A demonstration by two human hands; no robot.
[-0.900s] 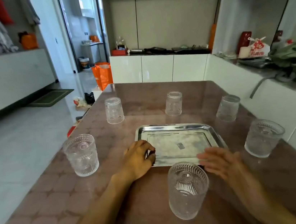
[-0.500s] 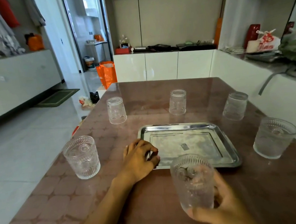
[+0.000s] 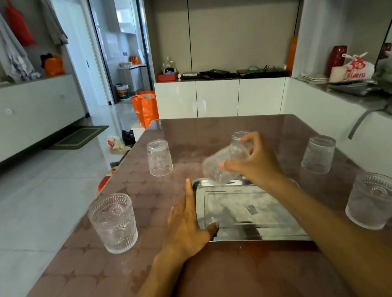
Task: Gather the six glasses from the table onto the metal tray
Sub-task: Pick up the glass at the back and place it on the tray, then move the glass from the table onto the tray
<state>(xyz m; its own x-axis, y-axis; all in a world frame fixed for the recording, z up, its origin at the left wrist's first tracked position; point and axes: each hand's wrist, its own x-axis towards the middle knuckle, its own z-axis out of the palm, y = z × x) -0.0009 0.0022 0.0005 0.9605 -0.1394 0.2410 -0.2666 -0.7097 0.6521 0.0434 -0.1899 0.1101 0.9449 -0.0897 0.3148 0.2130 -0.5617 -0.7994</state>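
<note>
Brown patterned table [image 3: 88, 287] carries everything. Left of the left hand stands an upright ribbed glass [image 3: 113, 223]; beyond that hand, an inverted glass [image 3: 159, 157]. The left hand [image 3: 187, 226] lies flat, fingers together, along the left edge of the metal tray [image 3: 243, 214], thumb on the rim. The right hand [image 3: 257, 160] grips a blurred, tilted glass [image 3: 220, 168] above the tray's far left corner, hiding most of a far glass [image 3: 238, 135] behind it. Right of this hand stand a tumbler [image 3: 318, 154] and, nearer, a large glass [image 3: 375, 199].
</note>
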